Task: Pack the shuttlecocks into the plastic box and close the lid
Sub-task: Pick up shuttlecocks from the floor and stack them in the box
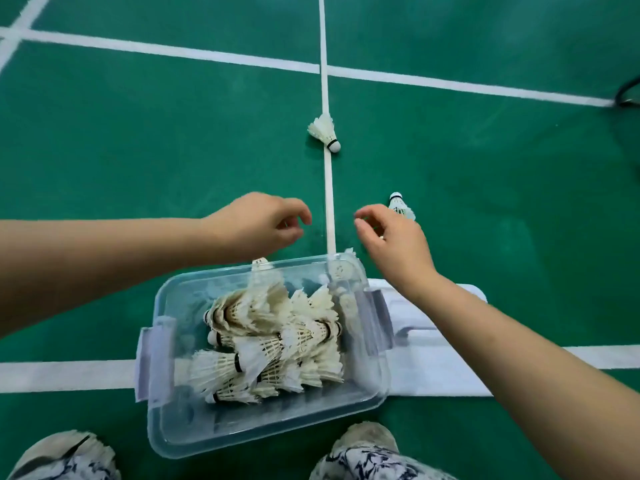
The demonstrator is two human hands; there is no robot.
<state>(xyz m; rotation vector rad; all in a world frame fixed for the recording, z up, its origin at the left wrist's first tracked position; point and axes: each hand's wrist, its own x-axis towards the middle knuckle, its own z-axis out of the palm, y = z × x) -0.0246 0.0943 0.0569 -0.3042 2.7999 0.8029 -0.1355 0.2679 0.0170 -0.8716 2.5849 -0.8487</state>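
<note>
A clear plastic box [180, 434] sits on the green court floor between my feet, holding several white feather shuttlecocks [273, 344]. Its white lid [440, 362] lies flat on the floor just right of the box. My left hand [256, 223] hovers beyond the box's far rim, fingers curled and apart, holding nothing. My right hand [391, 240] hovers past the far right corner, fingers loosely curled and empty. One loose shuttlecock [325, 131] lies on the white line farther out. Another loose shuttlecock [401, 206] lies just beyond my right fingers.
White court lines [207, 57] cross the green floor. My two shoes [65, 455] sit at the bottom edge on either side of the box. A dark curved object [628, 93], maybe a racket frame, shows at the far right edge.
</note>
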